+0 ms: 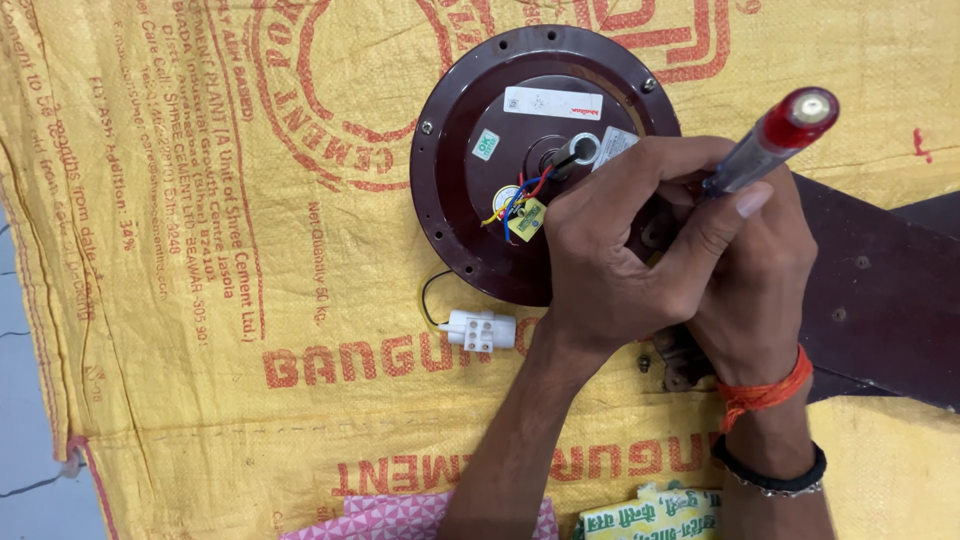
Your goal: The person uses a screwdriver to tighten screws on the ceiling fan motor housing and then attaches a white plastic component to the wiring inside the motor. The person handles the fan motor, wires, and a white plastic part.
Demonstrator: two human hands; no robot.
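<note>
A ceiling-fan motor (pixel 500 160) lies on a yellow sack (pixel 200 250) printed in red. It is a round maroon housing with a raised inner disc, stickers, a hollow shaft at its centre and a small bundle of coloured wires beside the shaft. Both hands work together at the motor's lower right edge, pressed close against each other.

The left hand (pixel 610 260) lies over that edge, fingers curled down onto the housing, thumb stretched toward the tool. The right hand (pixel 750 280) sits just right of it, closed around a screwdriver (pixel 770 140) with a clear handle and red cap. The handle stands up and leans away to the right of the motor; its tip is hidden under the hands, so I cannot tell what it touches. The right wrist wears an orange thread and a dark band.

A dark brown blade (pixel 880 290) runs off to the right of the motor, partly under the right hand. Just below the motor's lower left edge lies a white capacitor (pixel 482 330), joined to it by a thin black wire. Further below the motor, at the frame's bottom edge, lie a pink patterned packet (pixel 400 518) and a yellow-green packet (pixel 655 515)
</note>
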